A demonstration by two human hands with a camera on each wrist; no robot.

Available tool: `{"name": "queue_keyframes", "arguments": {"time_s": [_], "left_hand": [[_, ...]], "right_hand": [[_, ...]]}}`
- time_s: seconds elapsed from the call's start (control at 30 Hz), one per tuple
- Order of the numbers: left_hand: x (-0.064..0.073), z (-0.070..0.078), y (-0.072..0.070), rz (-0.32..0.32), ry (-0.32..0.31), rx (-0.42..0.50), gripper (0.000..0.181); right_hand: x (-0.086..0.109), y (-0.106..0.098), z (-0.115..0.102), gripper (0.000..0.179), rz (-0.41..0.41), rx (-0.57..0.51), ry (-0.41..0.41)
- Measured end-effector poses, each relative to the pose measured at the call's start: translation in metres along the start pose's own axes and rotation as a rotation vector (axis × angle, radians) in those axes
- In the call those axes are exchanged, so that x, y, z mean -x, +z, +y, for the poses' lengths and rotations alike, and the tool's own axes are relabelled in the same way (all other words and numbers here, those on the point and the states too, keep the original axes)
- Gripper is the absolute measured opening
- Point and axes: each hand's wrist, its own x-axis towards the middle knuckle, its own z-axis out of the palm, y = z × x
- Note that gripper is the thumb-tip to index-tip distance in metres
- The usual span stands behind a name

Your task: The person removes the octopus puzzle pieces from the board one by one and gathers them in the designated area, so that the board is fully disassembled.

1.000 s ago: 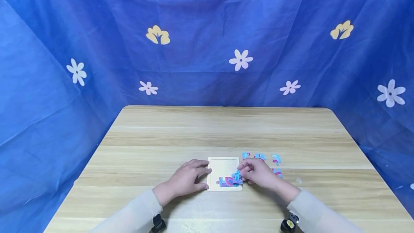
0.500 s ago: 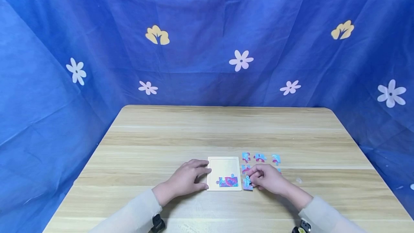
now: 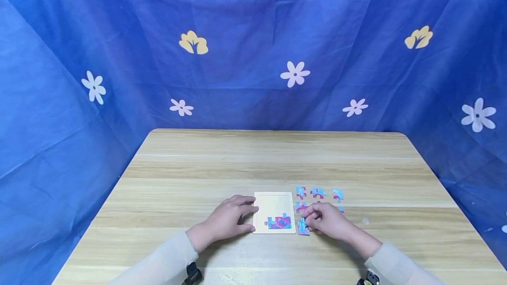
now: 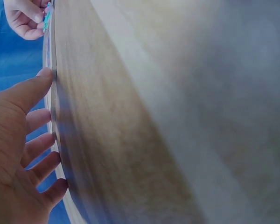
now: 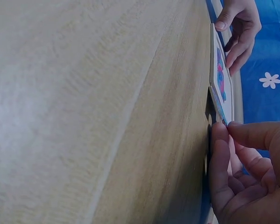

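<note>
A square, pale puzzle tray [image 3: 273,202] lies on the table, with joined blue, purple and pink puzzle pieces [image 3: 279,222] along its lower part. My left hand [image 3: 226,217] touches the tray's left edge with thumb and fingertips, the fingers spread apart. To the right of the tray, my right hand [image 3: 327,221] pinches a blue and purple puzzle piece [image 3: 303,227] between thumb and fingers. In the right wrist view that piece [image 5: 217,103] tilts beside the tray's near corner. Part of it is covered by the fingertips.
Several loose puzzle pieces lie beyond the right hand, among them one near the tray [image 3: 301,192], a middle one [image 3: 318,193] and one farther right [image 3: 337,194]. Another piece [image 3: 301,206] lies beside the tray's right edge. A blue patterned cloth [image 3: 253,56] hangs behind the wooden table [image 3: 273,157].
My right hand has moved off the tray to the right, carrying the puzzle piece, which has turned and now sits right of the tray. My left hand has stayed in place.
</note>
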Motion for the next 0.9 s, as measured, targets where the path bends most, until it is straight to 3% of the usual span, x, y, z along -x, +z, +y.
{"name": "queue_keyframes", "arguments": {"time_s": [0.57,0.9], "left_hand": [[-0.001,0.000,-0.001,-0.034,-0.028,0.007,0.052],[0.000,0.000,-0.004,-0.006,-0.004,0.011,0.051]], "right_hand": [[-0.003,-0.004,-0.009,0.013,0.006,0.027,-0.032],[-0.018,0.008,-0.020,0.012,0.004,0.071,-0.082]]}}
